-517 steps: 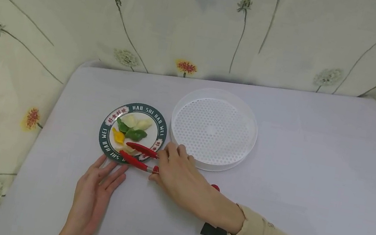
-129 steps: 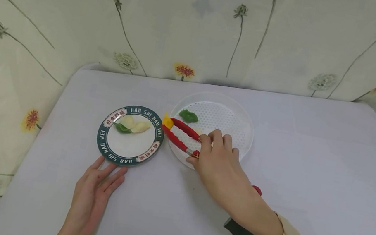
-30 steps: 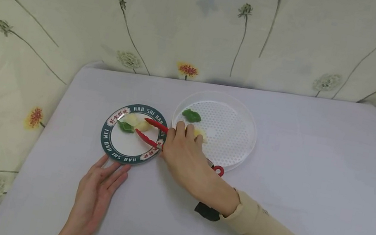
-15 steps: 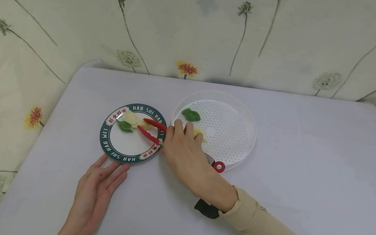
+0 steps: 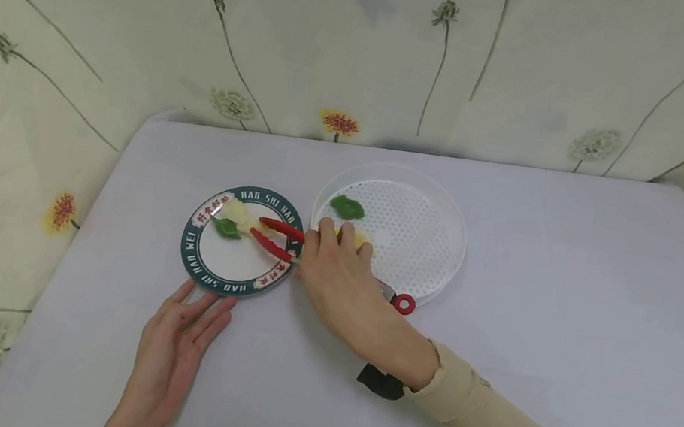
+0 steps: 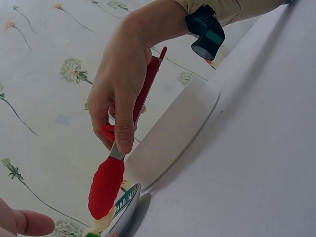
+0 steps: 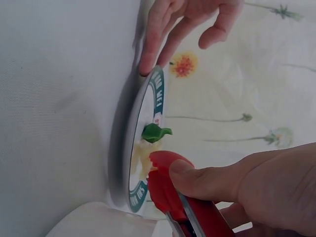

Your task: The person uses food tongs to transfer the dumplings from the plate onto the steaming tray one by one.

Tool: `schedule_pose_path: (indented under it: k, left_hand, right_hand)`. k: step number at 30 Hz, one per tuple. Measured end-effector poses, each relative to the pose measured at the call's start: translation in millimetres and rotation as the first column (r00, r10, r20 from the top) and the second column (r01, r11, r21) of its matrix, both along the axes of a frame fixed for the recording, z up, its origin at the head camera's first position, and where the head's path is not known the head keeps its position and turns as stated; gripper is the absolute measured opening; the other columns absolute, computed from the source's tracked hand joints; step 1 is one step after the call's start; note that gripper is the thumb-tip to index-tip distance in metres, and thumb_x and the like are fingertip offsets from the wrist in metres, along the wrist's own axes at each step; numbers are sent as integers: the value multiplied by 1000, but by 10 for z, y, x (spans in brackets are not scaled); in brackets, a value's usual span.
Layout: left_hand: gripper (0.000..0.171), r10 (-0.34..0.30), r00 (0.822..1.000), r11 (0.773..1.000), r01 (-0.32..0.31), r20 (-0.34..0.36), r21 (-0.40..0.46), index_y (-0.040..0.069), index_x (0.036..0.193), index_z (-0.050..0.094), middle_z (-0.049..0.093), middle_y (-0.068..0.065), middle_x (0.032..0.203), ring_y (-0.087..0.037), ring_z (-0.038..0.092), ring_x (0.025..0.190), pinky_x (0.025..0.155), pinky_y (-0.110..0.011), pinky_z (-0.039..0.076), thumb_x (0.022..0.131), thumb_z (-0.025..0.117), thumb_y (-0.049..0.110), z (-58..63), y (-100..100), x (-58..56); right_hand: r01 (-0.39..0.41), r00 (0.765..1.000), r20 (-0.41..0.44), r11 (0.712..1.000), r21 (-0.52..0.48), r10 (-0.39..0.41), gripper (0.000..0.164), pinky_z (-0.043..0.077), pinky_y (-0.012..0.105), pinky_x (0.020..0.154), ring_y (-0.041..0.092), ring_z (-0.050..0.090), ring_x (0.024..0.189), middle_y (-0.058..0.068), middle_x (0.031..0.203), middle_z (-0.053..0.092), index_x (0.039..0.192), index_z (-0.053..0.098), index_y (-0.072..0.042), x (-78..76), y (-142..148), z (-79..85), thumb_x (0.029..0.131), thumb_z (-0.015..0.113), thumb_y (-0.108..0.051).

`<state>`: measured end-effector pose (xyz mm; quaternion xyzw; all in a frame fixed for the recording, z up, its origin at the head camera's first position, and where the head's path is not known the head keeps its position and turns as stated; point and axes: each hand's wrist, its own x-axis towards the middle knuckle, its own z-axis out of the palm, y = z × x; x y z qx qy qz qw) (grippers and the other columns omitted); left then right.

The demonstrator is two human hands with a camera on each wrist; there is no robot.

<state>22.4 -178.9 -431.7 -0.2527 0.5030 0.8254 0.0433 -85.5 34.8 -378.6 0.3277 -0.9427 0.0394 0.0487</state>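
Observation:
My right hand (image 5: pixel 344 294) grips red-tipped tongs (image 5: pixel 271 244) over a white plate with a green rim (image 5: pixel 190 255). The tong tips narrow around a cream dumpling-like piece at the plate's right half; in the right wrist view the red tips (image 7: pixel 165 192) stand right at it. Beside it lie another cream piece (image 5: pixel 235 213) and a green, pinched, dumpling-like piece (image 7: pixel 154 133). My left hand (image 5: pixel 169 351) lies palm up, fingers extended, with its fingertips at the plate's near rim.
Right of the plate stands a round white perforated tray (image 5: pixel 423 258) with a raised wall. It holds a green piece (image 5: pixel 347 207) and a yellow one (image 5: pixel 365 239), partly behind my right hand. A floral cloth (image 5: pixel 385 46) hangs behind the white table (image 5: pixel 570 322).
Since the oldest frame, green and yellow pieces have moved from plate to tray. The tongs came back to the plate, and over the last second their tips closed in on a cream piece.

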Motion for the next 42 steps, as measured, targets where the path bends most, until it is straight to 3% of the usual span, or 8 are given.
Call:
schedule_pose_path:
  k: [13, 20, 29, 34, 42]
  left_hand:
    - [65, -10, 1000, 1000, 10, -13, 7, 16, 175, 1, 35, -16, 169, -13, 62, 140, 120, -25, 52, 114, 26, 17, 0, 11, 8]
    - [66, -9, 1000, 1000, 9, -12, 15, 16, 175, 0, 33, -17, 169, -15, 61, 142, 122, -26, 51, 114, 26, 18, 0, 10, 13]
    - [66, -14, 1000, 1000, 14, -12, 14, 17, 175, -1, 32, -16, 170, -14, 61, 142, 121, -25, 51, 115, 26, 19, 13, 4, 11]
    - [66, -12, 1000, 1000, 12, -7, 18, 17, 175, -1, 32, -16, 170, -13, 61, 141, 121, -24, 51, 115, 26, 19, 21, 1, 13]
    - [66, -10, 1000, 1000, 10, -6, 19, 17, 175, -1, 33, -16, 169, -13, 62, 140, 121, -24, 51, 114, 27, 18, 26, 3, 15]
  right_hand:
    - [69, 996, 47, 996, 51, -71, 64, 55, 38, 69, 33, 52, 104, 19, 118, 59, 137, 62, 7, 86, 224, 201, 94, 83, -37]
    - [112, 993, 25, 993, 32, -113, 67, 56, 40, 70, 35, 54, 104, 21, 123, 60, 135, 61, 9, 108, 429, 289, 93, 85, -37]
    - [182, 983, 3, 982, -43, -182, 54, 38, 33, 58, 34, 50, 93, 22, 113, 58, 122, 60, 12, 83, 737, 327, 94, 84, -28]
    - [219, 976, 22, 975, -35, -218, 56, 38, 33, 58, 37, 50, 95, 25, 115, 58, 124, 61, 15, 58, 905, 368, 95, 83, -27]
    - [231, 973, -15, 972, -37, -231, 53, 35, 33, 53, 36, 46, 84, 24, 102, 56, 119, 62, 16, 41, 1147, 318, 94, 84, -25]
